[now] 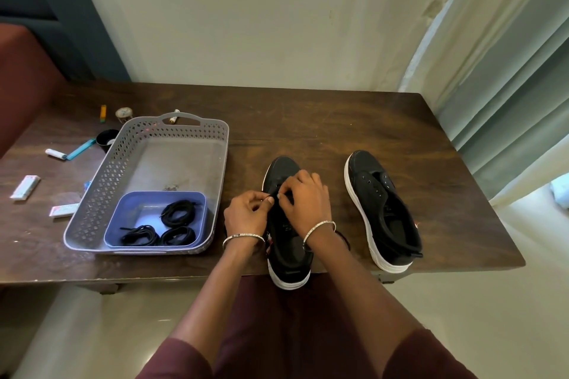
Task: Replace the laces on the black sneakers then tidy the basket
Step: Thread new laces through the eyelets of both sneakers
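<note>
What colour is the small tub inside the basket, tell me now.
Light blue tub, clearest in the head view.

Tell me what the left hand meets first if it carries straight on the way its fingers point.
Probably the right hand: the left hand, pinching a lace over the near sneaker, points rightward at its fingertips, almost touching. Depth is hard to judge.

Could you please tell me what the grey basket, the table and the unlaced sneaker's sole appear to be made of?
The grey basket looks like matte moulded plastic, given its regular lattice of holes. The table appears to be dark wood or veneer, showing grain and a slight sheen. The unlaced sneaker's sole is smooth and white, probably rubber or foam.
</note>
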Demonstrator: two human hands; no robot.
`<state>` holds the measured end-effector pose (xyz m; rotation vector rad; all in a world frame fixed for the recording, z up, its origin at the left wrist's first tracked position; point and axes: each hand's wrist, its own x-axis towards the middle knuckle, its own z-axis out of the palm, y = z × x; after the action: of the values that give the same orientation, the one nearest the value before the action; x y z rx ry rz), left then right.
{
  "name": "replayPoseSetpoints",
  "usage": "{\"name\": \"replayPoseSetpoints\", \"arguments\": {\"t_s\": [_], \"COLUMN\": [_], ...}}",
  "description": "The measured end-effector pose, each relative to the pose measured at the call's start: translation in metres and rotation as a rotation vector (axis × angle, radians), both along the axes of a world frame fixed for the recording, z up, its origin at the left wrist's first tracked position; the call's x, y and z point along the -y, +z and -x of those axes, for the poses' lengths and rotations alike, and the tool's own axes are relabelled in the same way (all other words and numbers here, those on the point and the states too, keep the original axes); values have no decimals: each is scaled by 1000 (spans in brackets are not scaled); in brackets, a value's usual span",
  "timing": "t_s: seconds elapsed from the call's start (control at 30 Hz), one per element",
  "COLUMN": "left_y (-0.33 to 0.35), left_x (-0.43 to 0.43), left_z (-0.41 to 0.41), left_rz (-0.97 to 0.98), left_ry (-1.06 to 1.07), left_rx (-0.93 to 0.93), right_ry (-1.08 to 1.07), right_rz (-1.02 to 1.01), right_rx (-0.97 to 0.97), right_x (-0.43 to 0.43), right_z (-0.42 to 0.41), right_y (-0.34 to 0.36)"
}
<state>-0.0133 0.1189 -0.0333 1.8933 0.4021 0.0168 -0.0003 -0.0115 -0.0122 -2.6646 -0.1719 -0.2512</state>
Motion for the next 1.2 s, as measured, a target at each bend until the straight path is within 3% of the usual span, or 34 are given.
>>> {"name": "replayPoseSetpoints", "arguments": {"t_s": [0.13, 0.2, 0.3, 0.43, 0.53, 0.67, 0.8, 0.87, 0.93, 1.03, 1.07, 1.13, 1.2], "left_y": [0, -2, -4, -4, -3, -3, -5, -5, -6, -8, -8, -7, -8], "left_x": [0, 0, 0, 0, 0, -1, -1, -1, -2, -2, -1, -1, -1], "left_z": [0, 0, 1, 1, 1, 1, 0, 0, 0, 0, 0, 0, 0], "left_rz": [0, 16, 28, 26, 10, 10, 12, 13, 27, 54, 58, 60, 62], "left_ry": [0, 5, 11, 16, 6, 0, 1, 3, 2, 7, 8, 6, 7], "left_rx": [-2, -3, -5, -5, -5, -8, -11, -7, -4, -7, -6, -5, -2], "right_ry": [-466, -595, -524, -112, 65, 46, -5, -22, -143, -555, -643, -645, -566], "right_rz": [-901, -1206, -1111, -393, 63, 307, 323, 225, -120, -903, -1060, -1063, -890], "right_rx": [-251, -423, -401, 8, 112, 164, 289, 262, 102, -211, -318, -491, -410], "right_x": [6, 16, 24, 21, 10, -1, -2, 0, 2, 12, 18, 26, 26], "right_z": [-5, -4, -1, 1, 1, -1, -3, -2, -3, -10, -11, -10, -6], "right_y": [3, 7, 6, 2, 4, -2, -4, -2, 1, 3, 1, -1, -4]}}
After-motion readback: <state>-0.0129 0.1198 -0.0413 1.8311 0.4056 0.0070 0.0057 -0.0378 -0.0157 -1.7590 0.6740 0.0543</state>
